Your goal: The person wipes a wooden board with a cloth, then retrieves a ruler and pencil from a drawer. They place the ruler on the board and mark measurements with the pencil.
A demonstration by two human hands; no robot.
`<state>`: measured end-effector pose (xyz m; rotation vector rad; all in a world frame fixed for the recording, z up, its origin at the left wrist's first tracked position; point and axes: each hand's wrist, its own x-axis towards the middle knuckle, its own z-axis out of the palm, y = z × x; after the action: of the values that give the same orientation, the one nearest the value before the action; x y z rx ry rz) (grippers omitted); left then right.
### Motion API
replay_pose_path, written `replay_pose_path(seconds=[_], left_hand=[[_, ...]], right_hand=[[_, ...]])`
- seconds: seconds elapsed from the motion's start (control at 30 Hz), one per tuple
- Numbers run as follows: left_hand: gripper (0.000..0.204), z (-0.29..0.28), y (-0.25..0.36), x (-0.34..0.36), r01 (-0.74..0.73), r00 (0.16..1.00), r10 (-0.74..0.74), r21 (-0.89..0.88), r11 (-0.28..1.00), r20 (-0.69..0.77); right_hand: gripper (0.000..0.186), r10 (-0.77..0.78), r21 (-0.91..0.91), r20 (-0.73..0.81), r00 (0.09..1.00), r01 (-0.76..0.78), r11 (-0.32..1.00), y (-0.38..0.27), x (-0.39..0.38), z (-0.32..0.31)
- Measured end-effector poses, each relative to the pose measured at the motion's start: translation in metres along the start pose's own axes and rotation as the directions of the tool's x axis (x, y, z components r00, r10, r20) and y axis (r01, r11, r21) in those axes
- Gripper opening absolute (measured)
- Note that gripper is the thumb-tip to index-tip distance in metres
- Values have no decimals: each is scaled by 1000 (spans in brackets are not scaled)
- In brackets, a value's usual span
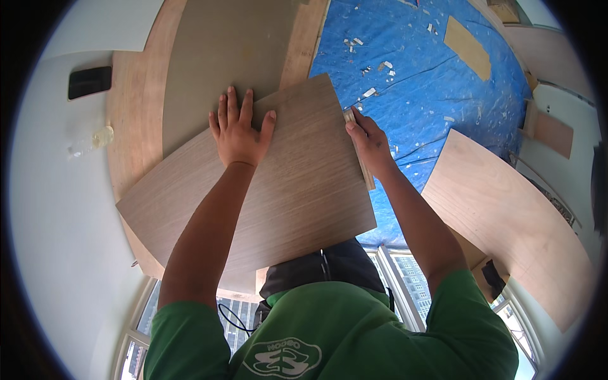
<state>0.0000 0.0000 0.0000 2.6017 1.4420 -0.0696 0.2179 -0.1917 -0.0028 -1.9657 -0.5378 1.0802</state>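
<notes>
A grey-brown wood-grain panel [304, 183] lies tilted across the lower middle, over an olive-grey sheet [221, 47] on a light plywood surface [136, 95]. My left hand [240, 133] lies on the panel's upper part with fingers spread. My right hand [370, 142] is closed on a small wooden block [349, 117] at the panel's right edge; a pale strip shows along that edge below the fingers. How much of the block is under my fingers cannot be seen.
A blue tarp [405, 69] with scattered scraps and a tan board [467, 49] spreads at upper right. A light plywood board [500, 215] is at right. A dark phone-like object [90, 82] and a clear bottle [92, 141] are at left, near a white wall [50, 209]. Windows [405, 282] show below.
</notes>
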Motion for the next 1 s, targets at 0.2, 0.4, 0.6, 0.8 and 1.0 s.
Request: replay_pose_path(seconds=[0.2, 0.4, 0.6, 0.8, 1.0], left_hand=[[73, -1, 0, 1, -2, 1000, 3, 14, 1000, -26], [73, 0, 1, 2, -4, 1000, 4, 13, 1000, -18], [74, 2, -1, 1, -8, 1000, 8, -4, 1000, -17], [75, 7, -2, 0, -9, 999, 11, 44, 999, -47], [75, 8, -3, 1, -14, 999, 15, 21, 1000, -37]], right_hand=[[70, -80, 20, 8, 997, 80, 997, -76, 102, 21], [61, -186, 22, -37, 982, 187, 982, 12, -8, 2], [57, 166, -28, -3, 986, -166, 986, 81, -187, -41], [61, -120, 91, 3, 993, 120, 989, 26, -21, -6], [69, -15, 70, 36, 999, 12, 997, -29, 45, 7]])
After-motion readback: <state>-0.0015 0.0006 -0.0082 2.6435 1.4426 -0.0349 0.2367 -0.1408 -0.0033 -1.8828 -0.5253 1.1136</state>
